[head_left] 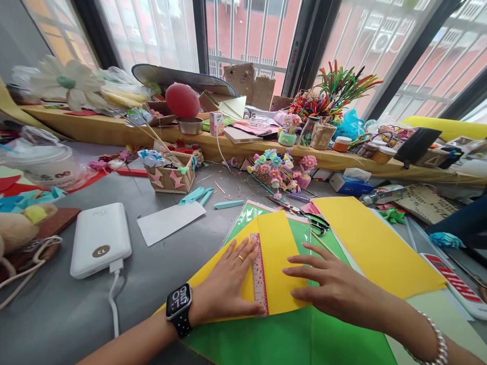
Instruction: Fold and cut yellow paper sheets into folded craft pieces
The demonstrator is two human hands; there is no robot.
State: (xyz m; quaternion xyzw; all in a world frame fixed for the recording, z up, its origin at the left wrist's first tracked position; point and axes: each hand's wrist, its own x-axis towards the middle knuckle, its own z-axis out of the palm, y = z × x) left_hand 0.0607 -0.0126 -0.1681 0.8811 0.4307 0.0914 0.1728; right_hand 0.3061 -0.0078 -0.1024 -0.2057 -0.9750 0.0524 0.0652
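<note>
A sheet of yellow paper (277, 253) lies on a green sheet in a clear sleeve (289, 337), with a crease or raised edge along its middle. Across it, pointing away from me, lies a pink patterned ruler (260, 279). My left hand (228, 284) is spread flat on the paper, its fingertips and thumb pressing the ruler's left side. To the right, my right hand (323, 279) has its fingers apart at the yellow paper's right edge and grips nothing. Whether its fingertips touch the paper I cannot tell. Black-handled scissors (318, 221) lie just beyond the paper.
A white power bank (101, 241) with a cable and a white paper strip (171, 223) lie on the left. Another yellow sheet (375, 248) is on the right. Behind stand a decorated box (171, 177), crocheted flowers (276, 170) and a cluttered ledge (228, 147).
</note>
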